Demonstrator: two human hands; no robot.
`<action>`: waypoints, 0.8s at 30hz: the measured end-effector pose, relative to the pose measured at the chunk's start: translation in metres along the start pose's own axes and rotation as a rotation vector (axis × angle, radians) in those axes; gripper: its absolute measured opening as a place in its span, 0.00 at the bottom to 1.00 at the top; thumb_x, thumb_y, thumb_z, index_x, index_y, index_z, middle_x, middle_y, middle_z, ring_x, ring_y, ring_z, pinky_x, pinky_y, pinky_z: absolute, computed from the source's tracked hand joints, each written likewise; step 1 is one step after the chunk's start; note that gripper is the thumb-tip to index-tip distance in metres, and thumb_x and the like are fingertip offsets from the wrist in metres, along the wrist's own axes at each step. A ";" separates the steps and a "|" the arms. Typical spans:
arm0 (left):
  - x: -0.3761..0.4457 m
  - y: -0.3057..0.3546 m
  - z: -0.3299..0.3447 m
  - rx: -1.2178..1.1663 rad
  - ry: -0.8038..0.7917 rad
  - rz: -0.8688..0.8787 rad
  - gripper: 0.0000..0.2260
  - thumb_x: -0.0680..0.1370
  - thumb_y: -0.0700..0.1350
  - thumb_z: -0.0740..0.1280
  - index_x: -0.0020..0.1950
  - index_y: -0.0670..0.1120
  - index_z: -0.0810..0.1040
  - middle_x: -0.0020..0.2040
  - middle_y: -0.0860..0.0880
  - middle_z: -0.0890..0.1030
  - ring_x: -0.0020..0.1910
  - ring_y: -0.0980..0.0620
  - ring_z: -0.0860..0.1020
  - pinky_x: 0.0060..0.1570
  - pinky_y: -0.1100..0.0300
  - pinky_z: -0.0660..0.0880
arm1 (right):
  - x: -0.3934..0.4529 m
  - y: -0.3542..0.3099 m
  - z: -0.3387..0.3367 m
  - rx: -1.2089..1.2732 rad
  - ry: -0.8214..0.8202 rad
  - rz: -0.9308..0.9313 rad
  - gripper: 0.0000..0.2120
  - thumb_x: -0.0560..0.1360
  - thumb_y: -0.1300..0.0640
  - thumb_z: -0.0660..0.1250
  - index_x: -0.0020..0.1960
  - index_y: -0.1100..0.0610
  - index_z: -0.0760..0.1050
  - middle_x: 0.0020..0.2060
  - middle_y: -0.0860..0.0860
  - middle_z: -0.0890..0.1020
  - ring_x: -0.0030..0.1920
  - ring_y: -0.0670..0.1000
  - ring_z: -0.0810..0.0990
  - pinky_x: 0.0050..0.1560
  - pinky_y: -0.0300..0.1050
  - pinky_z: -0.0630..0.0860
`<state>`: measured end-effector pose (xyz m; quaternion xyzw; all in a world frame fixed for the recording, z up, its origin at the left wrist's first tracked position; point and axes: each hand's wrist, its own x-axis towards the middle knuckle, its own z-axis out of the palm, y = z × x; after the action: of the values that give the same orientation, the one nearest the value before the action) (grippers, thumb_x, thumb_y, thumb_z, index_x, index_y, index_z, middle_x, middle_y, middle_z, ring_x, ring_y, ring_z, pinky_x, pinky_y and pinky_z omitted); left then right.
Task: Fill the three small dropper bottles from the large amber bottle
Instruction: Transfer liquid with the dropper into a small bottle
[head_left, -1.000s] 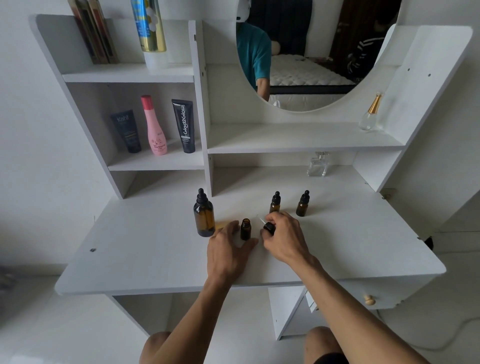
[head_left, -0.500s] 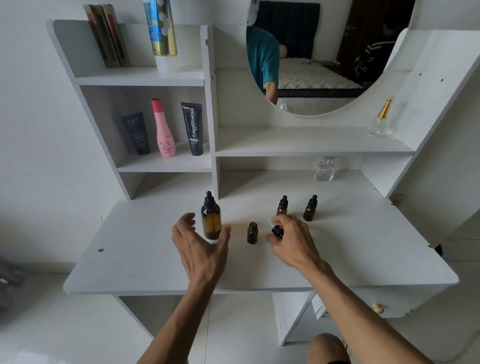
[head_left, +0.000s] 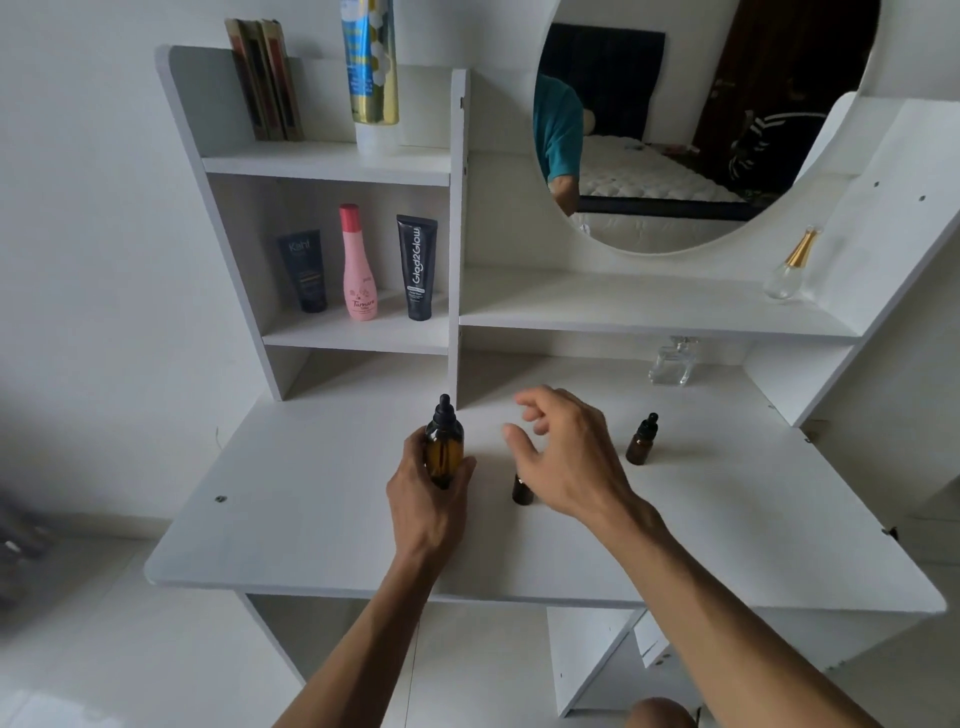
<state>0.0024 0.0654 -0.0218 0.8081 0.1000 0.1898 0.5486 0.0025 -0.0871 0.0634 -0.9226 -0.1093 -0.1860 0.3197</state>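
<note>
Large amber glass bottle (head_left: 444, 453) with black dropper cap: upright on white bench (head_left: 311, 519), grasped by left hand (head_left: 428, 493). Uncapped small amber bottle (head_left: 522, 491) just beside; capped one (head_left: 642, 441) apart. Right hand (head_left: 566, 457) hovered, fingers spread, empty. Risk: its wrist toppling the uncapped bottle. Half a second earlier, the left hand only approached; the right rested lower.

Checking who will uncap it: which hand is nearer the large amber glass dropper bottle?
Left. The left hand is wrapped around the large amber glass dropper bottle; the right hand hovers open, apart to its right.
</note>
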 end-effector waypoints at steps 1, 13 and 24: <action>0.000 -0.001 -0.001 -0.014 0.001 0.000 0.20 0.74 0.48 0.75 0.64 0.51 0.74 0.48 0.53 0.81 0.43 0.53 0.79 0.40 0.65 0.71 | 0.007 -0.012 0.002 0.010 -0.049 -0.014 0.17 0.76 0.52 0.71 0.63 0.55 0.78 0.51 0.50 0.82 0.47 0.49 0.78 0.54 0.44 0.76; -0.002 -0.004 -0.002 -0.025 -0.032 0.034 0.20 0.76 0.48 0.73 0.66 0.49 0.73 0.50 0.56 0.80 0.44 0.56 0.78 0.40 0.76 0.70 | 0.063 -0.068 0.018 -0.182 -0.487 -0.045 0.19 0.73 0.49 0.77 0.57 0.60 0.81 0.51 0.56 0.83 0.51 0.56 0.81 0.42 0.44 0.75; 0.000 -0.006 -0.004 -0.001 -0.044 0.030 0.20 0.76 0.49 0.73 0.66 0.52 0.74 0.48 0.56 0.80 0.42 0.55 0.78 0.37 0.76 0.69 | 0.066 -0.071 0.021 -0.252 -0.522 -0.101 0.12 0.73 0.55 0.77 0.51 0.62 0.82 0.46 0.56 0.83 0.45 0.56 0.81 0.41 0.46 0.77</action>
<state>0.0013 0.0707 -0.0257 0.8132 0.0759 0.1804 0.5481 0.0455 -0.0139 0.1148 -0.9650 -0.2099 0.0300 0.1542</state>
